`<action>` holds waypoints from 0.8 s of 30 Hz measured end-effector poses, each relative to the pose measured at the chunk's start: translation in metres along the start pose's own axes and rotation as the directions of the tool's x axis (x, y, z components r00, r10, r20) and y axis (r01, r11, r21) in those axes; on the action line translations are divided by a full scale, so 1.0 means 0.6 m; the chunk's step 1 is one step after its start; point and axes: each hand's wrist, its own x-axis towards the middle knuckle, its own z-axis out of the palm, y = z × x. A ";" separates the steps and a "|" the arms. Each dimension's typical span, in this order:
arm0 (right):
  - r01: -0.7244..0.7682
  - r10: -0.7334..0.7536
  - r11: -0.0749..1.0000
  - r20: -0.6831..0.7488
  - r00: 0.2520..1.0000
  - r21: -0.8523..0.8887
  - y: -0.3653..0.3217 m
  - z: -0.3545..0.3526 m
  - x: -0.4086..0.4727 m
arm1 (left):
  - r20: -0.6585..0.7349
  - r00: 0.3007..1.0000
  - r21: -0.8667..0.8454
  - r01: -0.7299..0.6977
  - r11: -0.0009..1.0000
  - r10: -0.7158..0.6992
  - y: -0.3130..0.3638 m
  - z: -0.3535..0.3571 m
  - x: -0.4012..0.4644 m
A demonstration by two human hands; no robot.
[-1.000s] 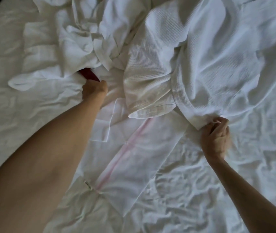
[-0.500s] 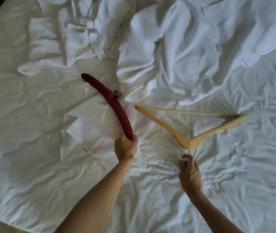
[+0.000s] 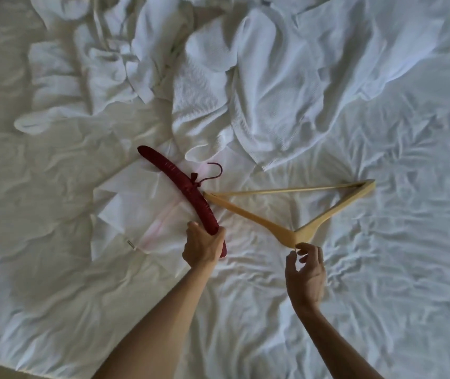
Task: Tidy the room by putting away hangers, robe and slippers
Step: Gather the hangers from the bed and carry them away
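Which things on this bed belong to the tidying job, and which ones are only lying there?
Belonging to the job:
- red padded hanger, gripped by the left hand
- wooden hanger, its middle at the fingertips of the right hand
- white robe, crumpled

Only lying there:
- folded white cloth with a pink stripe
- bed sheet

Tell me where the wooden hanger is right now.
In the head view, the wooden hanger lies flat on the bed sheet, right of centre, its left tip by the red padded hanger and its neck just above the right hand.
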 end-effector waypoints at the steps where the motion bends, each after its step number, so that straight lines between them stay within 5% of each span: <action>1: 0.010 -0.010 1.000 -0.016 1.000 0.005 -0.009 0.006 0.010 | 0.008 1.000 0.014 -0.005 1.000 0.005 0.008 0.000 0.010; 4: -0.004 0.002 1.000 0.064 0.998 0.031 -0.042 0.025 0.031 | 0.019 1.000 0.047 0.003 0.999 -0.004 0.035 0.004 0.035; 7: -0.337 0.268 0.928 0.348 0.898 0.156 -0.081 0.070 0.022 | 0.007 1.000 0.064 0.017 0.998 -0.018 0.050 0.007 0.052; 9: -0.646 0.445 0.667 0.497 0.745 0.371 -0.109 0.115 0.017 | 0.003 1.000 0.079 0.009 0.997 -0.010 0.050 0.005 0.062; 11: -0.791 0.550 0.291 0.582 0.599 0.539 -0.135 0.159 0.029 | -0.006 1.000 0.084 0.004 0.996 -0.003 0.044 0.002 0.074; 13: -0.770 0.567 0.076 0.608 0.556 0.634 -0.148 0.192 0.052 | -0.019 1.000 0.066 -0.009 0.998 0.010 0.036 0.004 0.081; 18: -0.715 0.526 -0.120 0.655 0.543 0.689 -0.162 0.217 0.115 | -0.056 0.997 0.040 -0.046 0.998 0.048 0.031 0.023 0.092; 24: -0.722 0.578 -0.122 0.640 0.506 0.681 -0.135 0.172 0.089 | 0.037 0.999 0.018 -0.030 0.999 0.029 0.021 -0.003 0.066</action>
